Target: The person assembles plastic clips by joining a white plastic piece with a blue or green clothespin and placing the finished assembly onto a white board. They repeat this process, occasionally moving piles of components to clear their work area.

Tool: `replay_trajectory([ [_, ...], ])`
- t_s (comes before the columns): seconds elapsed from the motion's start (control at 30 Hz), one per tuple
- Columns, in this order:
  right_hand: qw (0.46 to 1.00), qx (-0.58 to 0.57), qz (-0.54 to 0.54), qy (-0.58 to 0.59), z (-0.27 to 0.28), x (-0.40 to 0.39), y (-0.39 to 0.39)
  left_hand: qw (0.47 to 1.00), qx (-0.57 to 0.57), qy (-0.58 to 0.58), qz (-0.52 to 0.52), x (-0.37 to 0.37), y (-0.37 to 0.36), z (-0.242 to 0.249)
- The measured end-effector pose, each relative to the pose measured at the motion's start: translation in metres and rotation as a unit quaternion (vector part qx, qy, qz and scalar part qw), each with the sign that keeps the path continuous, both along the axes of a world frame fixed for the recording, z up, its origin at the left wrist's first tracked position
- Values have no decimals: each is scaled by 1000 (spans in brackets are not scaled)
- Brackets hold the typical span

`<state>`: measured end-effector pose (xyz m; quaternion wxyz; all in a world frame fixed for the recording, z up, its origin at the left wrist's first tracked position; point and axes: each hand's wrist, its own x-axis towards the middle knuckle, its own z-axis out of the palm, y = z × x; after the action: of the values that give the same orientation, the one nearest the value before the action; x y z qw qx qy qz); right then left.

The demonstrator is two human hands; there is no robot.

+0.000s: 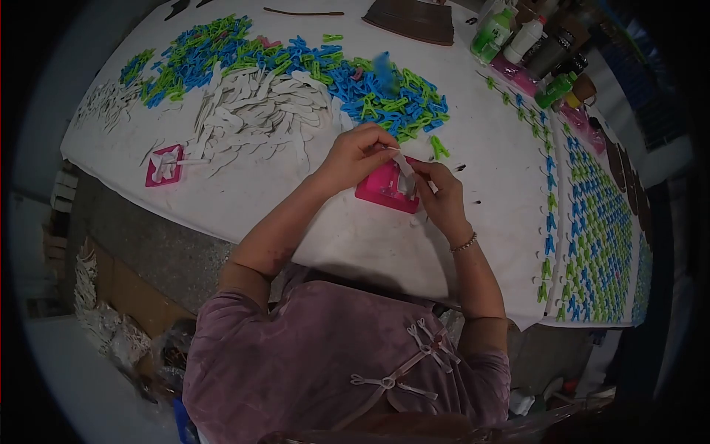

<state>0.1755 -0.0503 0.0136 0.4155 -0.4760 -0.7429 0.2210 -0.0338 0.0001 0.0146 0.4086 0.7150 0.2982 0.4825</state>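
Observation:
My left hand [358, 154] and my right hand [441, 194] are close together over a small pink tray [387, 200]. Between them runs a thin white strip [402, 164], pinched by the fingers of both hands. It looks like the flat pale pieces in the white pile [255, 111] to the left. Part of the tray and the exact finger contact are hidden by the hands. One green clothespin [438, 148] lies just beyond my right hand. Behind my hands spreads a heap of blue and green clothespins [399, 100].
Further left stands another pink tray [163, 166] holding white material and a stick. Rows of clothespins [599, 229] cover the table's right side. Bottles [494, 35] stand at the back right, near a brown panel [410, 19]. The table's front edge [214, 235] runs below my arms.

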Motion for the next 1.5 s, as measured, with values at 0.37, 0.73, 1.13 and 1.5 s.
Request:
replay_trajectory([
  [0.37,997,58,-4,-41,-5,-4,2,992,103,71,36,-11,-3,6],
  [0.73,987,120,-8,-104,-7,24,-4,974,144,173,-4,6,0,-14],
  [1.13,980,151,-41,-119,5,32,-1,973,138,181,-25,18,2,-15],
  [1.5,991,-4,30,132,15,11,7,972,144,187,7,30,1,-18],
])
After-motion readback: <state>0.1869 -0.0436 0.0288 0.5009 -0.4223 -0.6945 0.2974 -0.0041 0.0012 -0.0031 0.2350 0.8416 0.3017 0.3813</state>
